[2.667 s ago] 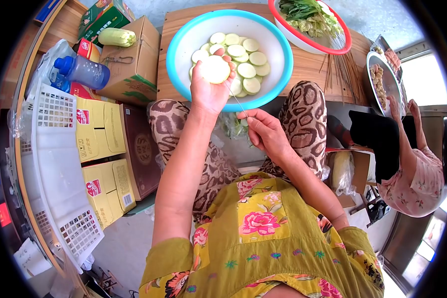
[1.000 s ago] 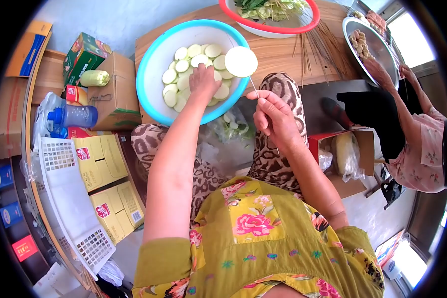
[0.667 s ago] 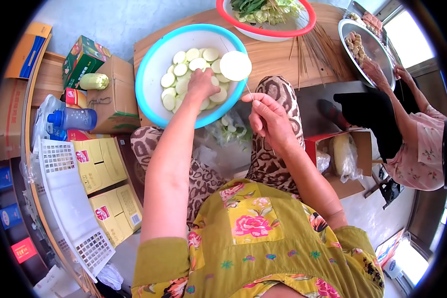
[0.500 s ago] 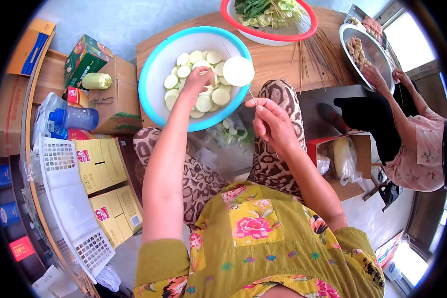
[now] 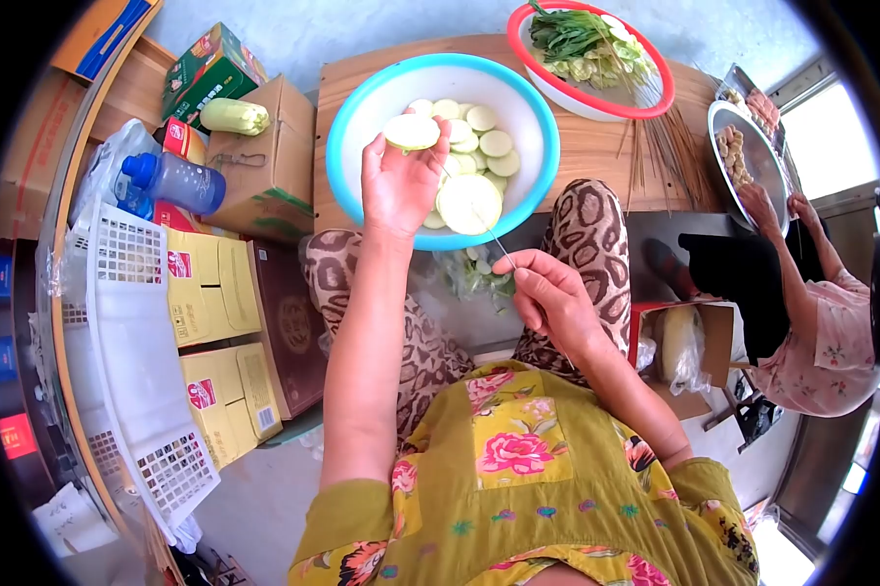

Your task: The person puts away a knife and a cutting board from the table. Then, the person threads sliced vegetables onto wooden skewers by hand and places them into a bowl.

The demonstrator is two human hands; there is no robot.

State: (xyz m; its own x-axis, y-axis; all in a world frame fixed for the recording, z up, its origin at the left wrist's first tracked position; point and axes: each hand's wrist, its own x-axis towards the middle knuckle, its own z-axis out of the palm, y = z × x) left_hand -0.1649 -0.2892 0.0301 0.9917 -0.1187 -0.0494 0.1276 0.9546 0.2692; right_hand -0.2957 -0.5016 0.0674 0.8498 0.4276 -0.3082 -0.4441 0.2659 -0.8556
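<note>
My left hand [image 5: 401, 190] is closed on a round, pale zucchini slice [image 5: 411, 132], held by its edge above the basin. In my right hand [image 5: 557, 301] a thin skewer [image 5: 497, 244] is pinched between thumb and fingers, pointing up and left. One large zucchini slice [image 5: 469, 203] is threaded on that skewer, just below my left hand. The skewer's tip lies close to my left palm; its exact end is hard to make out. Under both slices is a white basin with a blue rim [image 5: 541, 107], where many more zucchini slices [image 5: 496, 144] lie.
A red-rimmed basin [image 5: 661, 98] of greens stands behind, with loose skewers [image 5: 670, 146] beside it on the wooden table [image 5: 596, 161]. At right, a co-worker's hands [image 5: 757, 205] reach a metal bowl [image 5: 778, 181]. Cartons [image 5: 215, 283] and a blue bottle [image 5: 181, 183] are at left.
My left hand has come up out of the slices with one zucchini slice. The skewer with its threaded slice now sits lower, and the camera view has shifted left.
</note>
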